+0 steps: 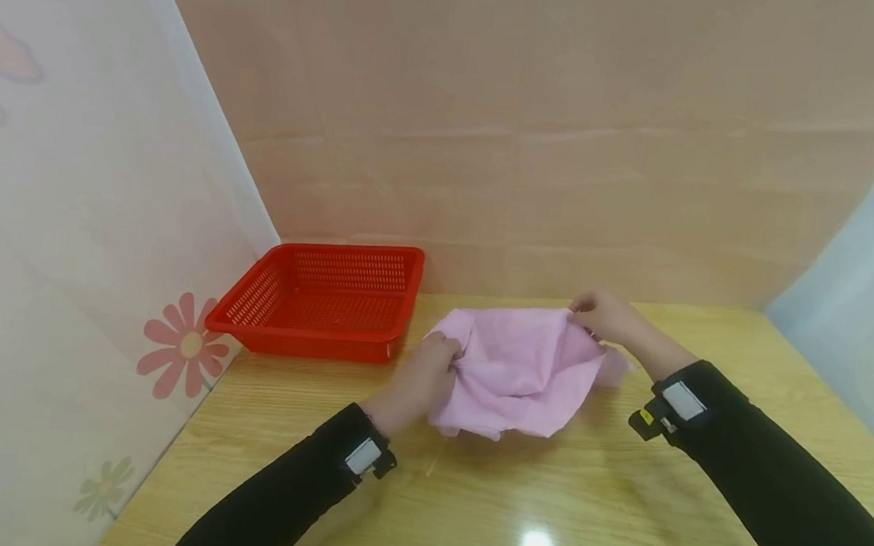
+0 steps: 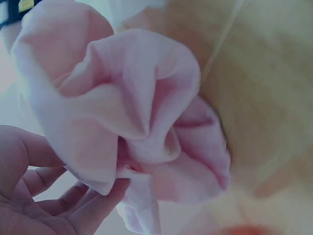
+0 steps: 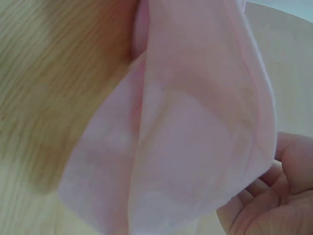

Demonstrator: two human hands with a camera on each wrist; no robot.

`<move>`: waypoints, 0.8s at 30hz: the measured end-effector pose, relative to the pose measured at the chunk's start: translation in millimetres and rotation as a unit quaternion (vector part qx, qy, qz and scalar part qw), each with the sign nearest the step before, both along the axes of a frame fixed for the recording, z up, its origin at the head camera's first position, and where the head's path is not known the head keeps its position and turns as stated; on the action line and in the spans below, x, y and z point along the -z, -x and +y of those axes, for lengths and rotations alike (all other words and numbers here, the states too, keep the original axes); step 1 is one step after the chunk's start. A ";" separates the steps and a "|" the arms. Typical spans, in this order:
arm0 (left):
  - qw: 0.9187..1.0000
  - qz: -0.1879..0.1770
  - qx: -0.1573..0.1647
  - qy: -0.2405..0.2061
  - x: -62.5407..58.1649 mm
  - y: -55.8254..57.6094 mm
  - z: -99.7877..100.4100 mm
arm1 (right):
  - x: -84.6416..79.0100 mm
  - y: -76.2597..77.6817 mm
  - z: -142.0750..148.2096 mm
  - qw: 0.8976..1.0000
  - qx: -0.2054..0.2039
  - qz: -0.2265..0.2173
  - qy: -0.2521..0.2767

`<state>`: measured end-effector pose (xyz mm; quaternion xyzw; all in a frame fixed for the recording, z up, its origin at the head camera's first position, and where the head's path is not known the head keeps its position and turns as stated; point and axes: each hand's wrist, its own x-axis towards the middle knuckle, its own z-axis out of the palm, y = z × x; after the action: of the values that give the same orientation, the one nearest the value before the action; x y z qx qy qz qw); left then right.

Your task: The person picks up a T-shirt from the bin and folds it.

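Note:
A crumpled pink cloth [image 1: 518, 357] hangs between both hands, a little above the wooden table. My left hand [image 1: 431, 377] pinches its left side, where the fabric bunches into folds. Up close in the left wrist view, the fingers of the left hand [image 2: 49, 200] hold the edge of the gathered cloth [image 2: 142, 93]. At the far right corner my right hand [image 1: 609, 319] pinches the upper edge. Seen from the right wrist, the cloth [image 3: 195, 152] drapes down smoothly with one long fold, and the right hand [image 3: 279, 200] grips its border; the fingertips are partly hidden behind it.
A red plastic basket [image 1: 301, 344] with slotted walls stands on the table [image 1: 468, 509] to the left of the cloth. Behind the table rises a brownish sheet [image 1: 527, 145]. A white flower-printed curtain [image 1: 94, 227] borders the left side, and another pale sheet [image 1: 858, 274] the right.

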<state>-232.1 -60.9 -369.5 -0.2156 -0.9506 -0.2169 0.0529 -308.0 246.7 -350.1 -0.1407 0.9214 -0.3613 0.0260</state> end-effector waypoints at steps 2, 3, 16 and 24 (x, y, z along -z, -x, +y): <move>1.000 0.003 -0.014 -0.014 -7.0 3.9 -3.4 | -5.7 -2.5 2.9 1.000 0.008 0.000 0.017; 1.000 0.007 -0.018 -0.022 -10.2 6.1 -5.6 | -9.0 -4.4 4.2 1.000 0.013 0.000 0.024; 0.987 0.036 -0.081 -0.134 -35.7 28.5 -24.1 | -56.2 -37.8 15.8 0.991 0.095 0.068 0.058; 0.980 0.049 -0.107 -0.163 -38.6 38.3 -28.3 | -71.1 -54.7 14.8 0.975 0.131 0.148 0.105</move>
<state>-270.3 -89.1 -330.9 -0.1116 -0.9164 -0.3511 0.1564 -253.4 261.5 -279.0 -0.0726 0.8825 -0.4311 -0.1735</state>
